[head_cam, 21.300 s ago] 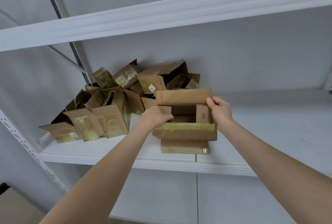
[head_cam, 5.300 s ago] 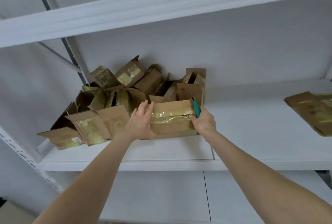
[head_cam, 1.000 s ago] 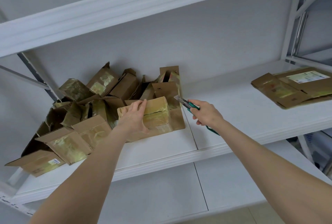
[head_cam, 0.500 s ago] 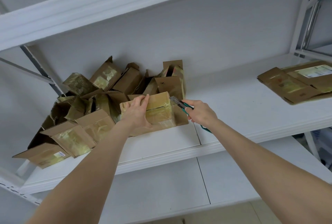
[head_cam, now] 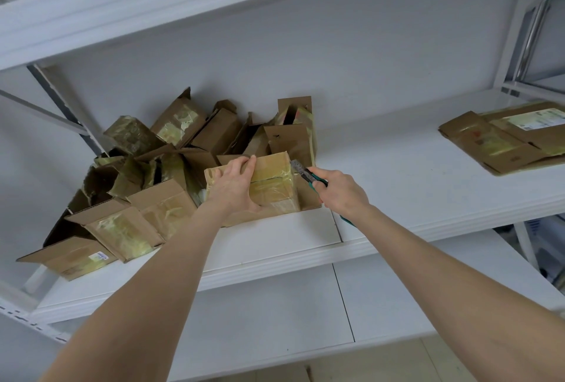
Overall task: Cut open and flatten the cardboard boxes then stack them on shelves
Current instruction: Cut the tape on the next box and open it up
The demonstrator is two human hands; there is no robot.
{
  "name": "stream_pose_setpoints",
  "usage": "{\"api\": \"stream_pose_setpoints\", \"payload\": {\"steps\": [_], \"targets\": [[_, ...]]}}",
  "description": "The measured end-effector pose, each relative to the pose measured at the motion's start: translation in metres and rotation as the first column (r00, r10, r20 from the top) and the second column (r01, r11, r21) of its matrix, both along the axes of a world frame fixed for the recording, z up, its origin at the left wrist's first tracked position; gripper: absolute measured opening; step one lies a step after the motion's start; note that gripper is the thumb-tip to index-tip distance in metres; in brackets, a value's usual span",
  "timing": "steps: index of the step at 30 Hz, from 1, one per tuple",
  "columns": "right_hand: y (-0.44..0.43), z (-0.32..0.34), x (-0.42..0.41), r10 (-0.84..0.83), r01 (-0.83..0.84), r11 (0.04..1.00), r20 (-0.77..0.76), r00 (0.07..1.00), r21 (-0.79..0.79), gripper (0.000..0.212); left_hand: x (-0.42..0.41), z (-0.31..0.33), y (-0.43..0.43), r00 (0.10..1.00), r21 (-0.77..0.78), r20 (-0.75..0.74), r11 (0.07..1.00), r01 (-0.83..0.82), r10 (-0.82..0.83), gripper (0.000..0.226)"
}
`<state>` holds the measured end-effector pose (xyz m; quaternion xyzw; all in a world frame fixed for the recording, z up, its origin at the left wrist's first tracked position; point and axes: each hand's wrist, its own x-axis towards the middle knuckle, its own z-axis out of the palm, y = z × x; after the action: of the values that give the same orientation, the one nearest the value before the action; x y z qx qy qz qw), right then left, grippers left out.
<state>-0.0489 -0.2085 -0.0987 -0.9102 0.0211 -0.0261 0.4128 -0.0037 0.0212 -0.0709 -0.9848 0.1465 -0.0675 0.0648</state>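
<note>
White shelf [head_cam: 412,185] bears a taped box [head_cam: 275,189] in the left-hand grip [head_cam: 235,185] (fingers over top), right-hand grip [head_cam: 342,193] clutching a cutter [head_cam: 305,174].

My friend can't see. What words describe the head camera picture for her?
A person's left hand grips a taped cardboard box on a white shelf while the right hand holds a green knife, blade at the box's right edge. Opened boxes are piled to its left; flattened boxes lie far right.
</note>
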Motion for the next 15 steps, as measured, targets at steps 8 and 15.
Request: {"api": "stream_pose_setpoints", "payload": {"steps": [8, 15], "targets": [[0.0, 0.001, -0.014, 0.016, -0.017, 0.998, -0.007, 1.0, -0.056, 0.041, 0.003, 0.001, 0.001, 1.0, 0.006, -0.024, 1.0, -0.013, 0.013, 0.12], [-0.005, 0.0, -0.021, 0.061, -0.062, 0.998, -0.05, 0.997, -0.02, 0.04, 0.008, 0.002, 0.001, 0.999, 0.01, -0.052, 1.0, -0.006, 0.006, 0.12]]}}
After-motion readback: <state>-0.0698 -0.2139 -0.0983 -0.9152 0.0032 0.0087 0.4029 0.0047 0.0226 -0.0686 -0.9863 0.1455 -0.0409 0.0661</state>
